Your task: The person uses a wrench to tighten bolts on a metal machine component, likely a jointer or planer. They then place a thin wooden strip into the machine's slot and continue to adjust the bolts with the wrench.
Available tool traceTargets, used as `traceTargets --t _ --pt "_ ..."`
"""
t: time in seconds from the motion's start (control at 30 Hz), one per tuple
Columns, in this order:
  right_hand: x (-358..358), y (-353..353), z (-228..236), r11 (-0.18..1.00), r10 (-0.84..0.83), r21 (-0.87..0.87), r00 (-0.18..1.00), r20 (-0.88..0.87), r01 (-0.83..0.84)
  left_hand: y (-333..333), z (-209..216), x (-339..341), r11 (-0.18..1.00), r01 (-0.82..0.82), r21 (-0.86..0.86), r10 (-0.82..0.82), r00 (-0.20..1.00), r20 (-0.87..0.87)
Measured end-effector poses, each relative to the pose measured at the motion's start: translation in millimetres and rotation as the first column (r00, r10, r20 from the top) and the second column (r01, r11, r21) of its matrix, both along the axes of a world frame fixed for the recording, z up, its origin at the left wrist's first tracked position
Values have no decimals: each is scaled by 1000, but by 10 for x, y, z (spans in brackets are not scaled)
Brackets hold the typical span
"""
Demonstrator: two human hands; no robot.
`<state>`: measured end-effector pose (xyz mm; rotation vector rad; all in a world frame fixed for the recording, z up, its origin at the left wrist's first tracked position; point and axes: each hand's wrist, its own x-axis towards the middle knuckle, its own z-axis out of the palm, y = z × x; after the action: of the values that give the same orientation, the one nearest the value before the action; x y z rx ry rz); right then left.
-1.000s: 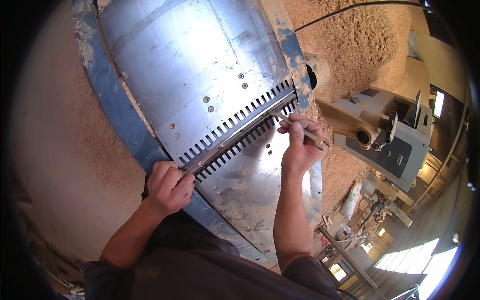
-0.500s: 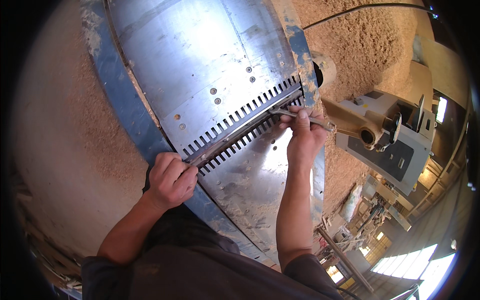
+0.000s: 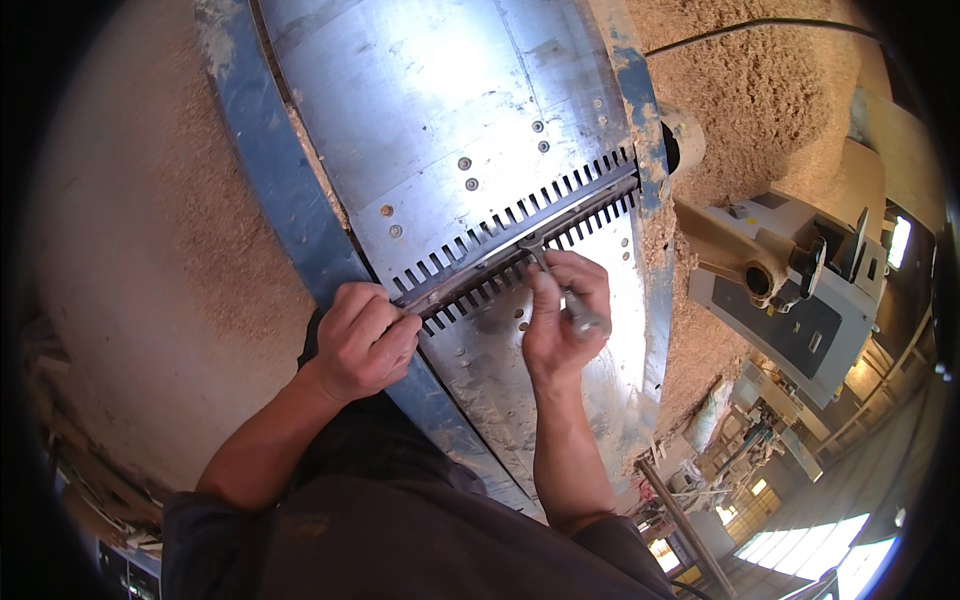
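A jointer with a polished steel table (image 3: 400, 110) lies before me, split by a slanting toothed gap. In that gap sits the dark cutterhead (image 3: 468, 276). My left hand (image 3: 362, 342) is closed at the gap's left end, its fingertips pinching the cutterhead's end; the exact contact is partly hidden. A metal wrench (image 3: 583, 318) is gripped in my right hand (image 3: 558, 345), between thumb and fingers. The wrench's jaw meets the cutterhead near the middle of the gap, while its other end sticks out below my fingers, slightly blurred.
Blue painted edges (image 3: 290, 215) flank the steel table. Wood shavings (image 3: 750, 90) heap up at the far right, under a black cable (image 3: 765, 22). A grey machine part with a dark panel (image 3: 790, 315) stands at the right. Beyond it lies assorted clutter (image 3: 745, 440).
My right hand has brought the wrench leftward along the cutterhead, from near its right end to about the middle, and the wrench has swung to point toward me. My left hand keeps its place.
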<state>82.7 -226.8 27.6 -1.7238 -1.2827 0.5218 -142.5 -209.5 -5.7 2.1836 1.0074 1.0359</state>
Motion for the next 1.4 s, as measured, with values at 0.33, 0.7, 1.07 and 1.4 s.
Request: traceTargets --t 0.33,0.7,1.07,1.4 --pt "288 161 76 945 -304 -266 807 -507 189 -14 -27 -12 1000 -10 9 10 1000 20" --pt "-314 -183 55 997 -56 -66 910 -410 32 -5 -55 -14 999 -13 36 12 1000 18" --pt "-374 -243 68 984 169 -63 984 46 -166 -3 -18 -29 999 -20 43 21 999 -25" --pt "-508 -308 258 980 35 -154 877 -479 -123 -12 -48 -38 1000 -7 29 8 1000 -12"
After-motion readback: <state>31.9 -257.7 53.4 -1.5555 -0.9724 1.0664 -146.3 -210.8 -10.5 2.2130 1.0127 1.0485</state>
